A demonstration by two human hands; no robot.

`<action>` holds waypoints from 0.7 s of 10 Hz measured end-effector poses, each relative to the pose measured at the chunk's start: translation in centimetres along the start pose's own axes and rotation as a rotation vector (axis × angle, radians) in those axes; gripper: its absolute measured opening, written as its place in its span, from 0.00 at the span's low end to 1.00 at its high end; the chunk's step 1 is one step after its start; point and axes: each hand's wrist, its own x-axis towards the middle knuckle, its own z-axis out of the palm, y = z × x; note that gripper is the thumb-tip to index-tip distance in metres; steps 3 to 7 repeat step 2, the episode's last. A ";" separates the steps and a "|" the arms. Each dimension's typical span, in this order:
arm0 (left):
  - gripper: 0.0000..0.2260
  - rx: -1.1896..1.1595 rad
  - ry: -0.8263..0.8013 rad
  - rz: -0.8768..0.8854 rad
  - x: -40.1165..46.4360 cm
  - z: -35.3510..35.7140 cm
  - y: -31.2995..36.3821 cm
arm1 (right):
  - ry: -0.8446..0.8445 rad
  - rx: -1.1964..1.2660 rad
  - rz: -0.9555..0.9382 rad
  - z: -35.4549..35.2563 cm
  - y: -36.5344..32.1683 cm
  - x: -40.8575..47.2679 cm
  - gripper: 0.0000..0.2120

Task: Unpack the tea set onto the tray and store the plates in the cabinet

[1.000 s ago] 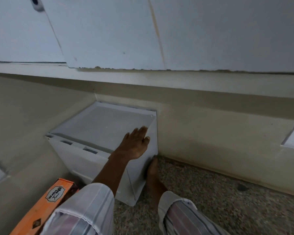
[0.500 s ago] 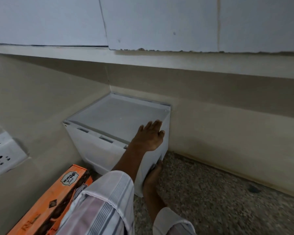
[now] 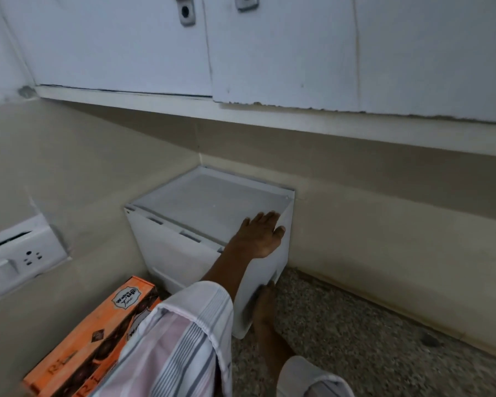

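Observation:
A white plastic box (image 3: 195,204) with a flat lid stands in the corner of the speckled counter (image 3: 370,353), against both walls. My left hand (image 3: 258,236) lies flat on the right end of the lid, fingers apart and thumb over the edge. My right hand (image 3: 265,305) is low against the box's right side, with its fingertips curled into a dark recess there. An orange "Wake up Time" carton (image 3: 98,333) lies at the lower left, partly behind my striped sleeve. No tray, cups or plates are in view.
White wall cabinets (image 3: 284,53) hang above, doors shut, with two metal handles (image 3: 186,10) at the top edge. A switch and socket plate (image 3: 20,259) sits on the left wall. Bare counter stretches to the right of the box.
The view has swung so that the cabinet handles and the socket show. Both hands stay on the white box, left on the lid and right at its lower side.

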 end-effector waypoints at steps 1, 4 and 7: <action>0.28 -0.001 0.241 -0.003 -1.5 -1.2 0.8 | 0.116 -0.241 -0.153 -2.4 -4.0 -1.7 0.23; 0.23 0.066 0.621 -0.126 -4.9 -2.2 0.9 | 0.151 -0.435 -0.427 -4.2 -8.2 -3.1 0.19; 0.23 0.066 0.621 -0.126 -4.9 -2.2 0.9 | 0.151 -0.435 -0.427 -4.2 -8.2 -3.1 0.19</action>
